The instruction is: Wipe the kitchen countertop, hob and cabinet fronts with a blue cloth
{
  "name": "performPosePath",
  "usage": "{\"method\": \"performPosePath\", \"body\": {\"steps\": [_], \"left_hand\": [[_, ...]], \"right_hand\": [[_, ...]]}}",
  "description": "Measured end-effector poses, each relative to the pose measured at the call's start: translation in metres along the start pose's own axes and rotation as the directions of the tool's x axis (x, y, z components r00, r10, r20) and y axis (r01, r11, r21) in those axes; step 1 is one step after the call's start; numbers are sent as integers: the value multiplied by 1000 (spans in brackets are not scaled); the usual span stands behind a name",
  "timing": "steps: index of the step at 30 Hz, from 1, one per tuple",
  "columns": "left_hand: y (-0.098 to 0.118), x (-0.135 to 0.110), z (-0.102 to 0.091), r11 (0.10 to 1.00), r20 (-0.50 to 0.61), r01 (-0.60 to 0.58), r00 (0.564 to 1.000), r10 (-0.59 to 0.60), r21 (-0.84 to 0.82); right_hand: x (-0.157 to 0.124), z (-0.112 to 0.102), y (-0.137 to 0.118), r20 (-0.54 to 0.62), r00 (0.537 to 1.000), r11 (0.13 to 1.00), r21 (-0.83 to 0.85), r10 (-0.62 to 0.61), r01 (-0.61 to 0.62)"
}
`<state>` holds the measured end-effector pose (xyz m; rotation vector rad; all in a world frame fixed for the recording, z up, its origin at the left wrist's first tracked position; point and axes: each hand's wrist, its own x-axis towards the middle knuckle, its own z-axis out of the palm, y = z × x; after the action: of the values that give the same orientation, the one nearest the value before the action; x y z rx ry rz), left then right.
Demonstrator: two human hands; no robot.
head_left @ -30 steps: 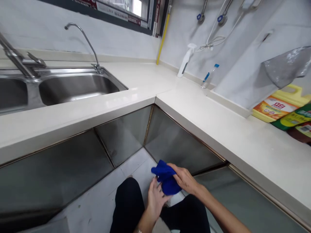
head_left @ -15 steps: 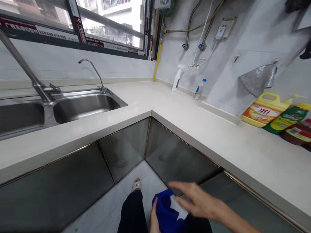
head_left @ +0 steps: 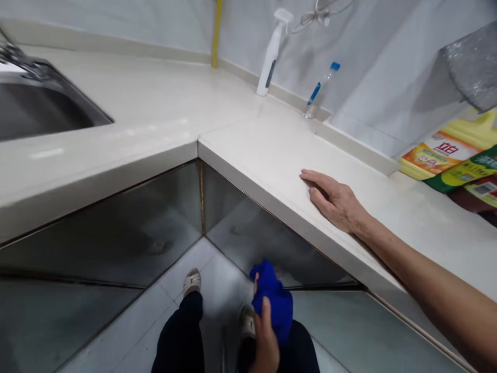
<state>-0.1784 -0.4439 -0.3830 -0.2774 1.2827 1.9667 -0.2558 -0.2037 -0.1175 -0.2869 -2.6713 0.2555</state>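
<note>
A crumpled blue cloth (head_left: 274, 303) is gripped in my left hand (head_left: 266, 336), low in front of the cabinet doors, near my knee. The thumb presses on its near side. My right hand (head_left: 336, 202) rests on the white countertop (head_left: 248, 155) right of the inner corner, palm down, fingers stretched out. Nothing is in it. Behind the right hand, against the wall, are a white spray bottle (head_left: 269, 59) and a clear plastic bottle (head_left: 320, 88) with a blue cap.
A steel sink (head_left: 42, 106) is set into the left counter. At the right stand a yellow detergent jug (head_left: 442, 150) and other bottles, below a silvery hanging sheet (head_left: 473, 62). Dark glass cabinet doors (head_left: 267, 233) line both counter sides. A yellow pipe (head_left: 216, 36) runs down the wall.
My right hand has moved from beside the cloth up onto the countertop. My left hand still holds the cloth, now more bunched. The view has tilted down and come closer to the counter.
</note>
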Motion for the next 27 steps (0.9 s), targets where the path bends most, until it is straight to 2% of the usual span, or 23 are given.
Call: {"method": "performPosePath", "body": {"steps": [2, 4, 6, 8, 10, 12, 15, 20, 24, 27], "left_hand": [[1, -1, 48, 984, 122, -157, 982, 146, 88], [-9, 2, 90, 956, 301, -244, 935, 187, 165], [-29, 9, 119, 936, 288, -257, 940, 183, 241], [-48, 19, 132, 935, 257, -240, 951, 172, 262], [-57, 32, 131, 928, 257, -251, 949, 181, 276], [-53, 47, 123, 905, 242, -302, 942, 234, 301], [-32, 77, 110, 862, 142, -385, 923, 358, 330], [10, 139, 84, 809, -9, -472, 862, 507, 351], [41, 194, 56, 798, -178, -499, 798, 575, 339], [55, 235, 36, 818, -302, -493, 764, 571, 298]], "right_hand": [[-2, -1, -3, -9, 1000, 1000, 25, -10, 10], [-2, -4, -5, -7, 1000, 999, 37, -9, 9], [-2, -6, -5, -10, 1000, 999, 51, 5, -5], [-2, -6, -4, -19, 1000, 998, 65, 18, -17], [-3, -5, -3, -25, 999, 997, 72, 21, -19], [-3, -5, -4, -28, 999, 997, 72, 18, -16], [-3, -4, -6, -39, 999, 998, 53, 33, -31], [-5, -4, -7, -37, 999, 999, -18, 29, -29], [-5, -6, -8, -23, 999, 996, -86, 28, -30], [-5, -8, -10, -4, 999, 990, -130, 47, -47]]}}
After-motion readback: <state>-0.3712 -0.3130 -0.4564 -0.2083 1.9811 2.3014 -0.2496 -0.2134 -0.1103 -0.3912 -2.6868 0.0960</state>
